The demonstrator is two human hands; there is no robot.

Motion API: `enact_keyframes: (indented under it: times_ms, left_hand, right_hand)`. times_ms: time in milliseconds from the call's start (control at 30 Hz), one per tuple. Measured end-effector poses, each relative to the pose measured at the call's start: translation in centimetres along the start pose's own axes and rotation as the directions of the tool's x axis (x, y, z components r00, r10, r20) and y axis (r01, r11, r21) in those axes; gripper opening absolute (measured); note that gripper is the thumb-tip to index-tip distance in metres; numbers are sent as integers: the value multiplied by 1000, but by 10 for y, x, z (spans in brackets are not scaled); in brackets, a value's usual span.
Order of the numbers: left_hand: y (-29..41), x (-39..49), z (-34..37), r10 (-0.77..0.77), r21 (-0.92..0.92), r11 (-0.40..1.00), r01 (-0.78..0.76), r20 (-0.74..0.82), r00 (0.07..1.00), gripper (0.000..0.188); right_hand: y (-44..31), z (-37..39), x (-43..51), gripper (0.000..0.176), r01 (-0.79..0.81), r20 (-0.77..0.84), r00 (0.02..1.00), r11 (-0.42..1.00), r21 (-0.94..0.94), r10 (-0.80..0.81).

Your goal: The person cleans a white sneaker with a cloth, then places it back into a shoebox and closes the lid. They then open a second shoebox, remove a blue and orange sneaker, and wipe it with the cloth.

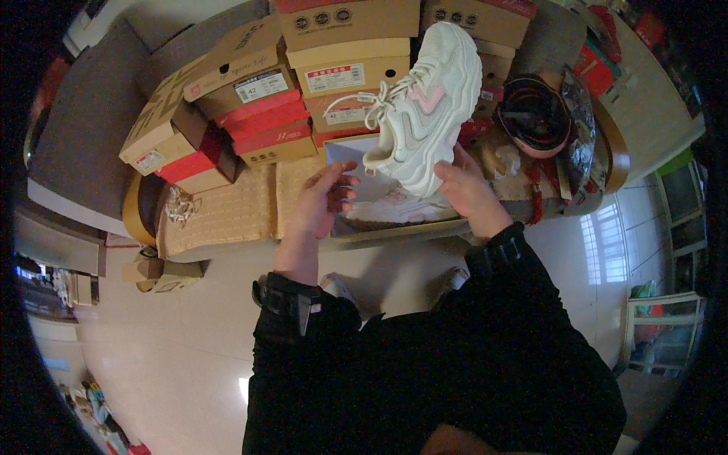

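A white sneaker (441, 114) with a pink side patch and pale laces is held up, toe pointing away, by my right hand (469, 185), whose thumb lies on the sole near the heel. My left hand (327, 196) is raised just left of the heel, fingers apart and curled, holding nothing. Beneath the shoe stands an open shoebox (398, 228) on the sofa seat. Another white and pink sneaker (392, 211) lies in it, partly hidden by the held shoe and my right hand.
Stacked shoeboxes (355, 54) line the sofa's back, more boxes (165, 131) lean at the left. A bundle of laces (181, 206) lies on the seat cover (227, 210). At the right are a helmet (534, 116) and a plastic bag (579, 131). A small open carton (170, 277) stands on the floor.
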State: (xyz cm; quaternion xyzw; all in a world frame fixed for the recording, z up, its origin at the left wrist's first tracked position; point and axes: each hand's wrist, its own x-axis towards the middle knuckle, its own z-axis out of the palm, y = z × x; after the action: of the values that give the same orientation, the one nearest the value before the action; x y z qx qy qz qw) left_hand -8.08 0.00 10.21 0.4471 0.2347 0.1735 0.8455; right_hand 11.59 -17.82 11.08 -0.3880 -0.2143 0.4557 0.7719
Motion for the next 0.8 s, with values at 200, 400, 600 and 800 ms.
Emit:
enact_keyframes:
  times_ms: [200, 400, 600, 800]
  left_hand:
    - [-4, -7, 11, -130, 99, 988, 122, 73, 989, 42]
    - [1, -14, 6, -375, 293, 897, 330, 113, 920, 42]
    - [-5, -17, 12, -439, 402, 867, 295, 335, 833, 32]
    - [-19, -7, 8, -321, 443, 856, 267, 49, 946, 27]
  right_hand:
    - [7, -6, -4, 85, -59, 93, 993, 993, -99, 68]
    - [13, -5, -5, 91, -83, 205, 972, 984, -158, 115]
    - [3, 7, -9, 91, -100, 286, 945, 973, -209, 159]
    - [3, 3, -4, 83, 47, 139, 990, 950, -309, -3]
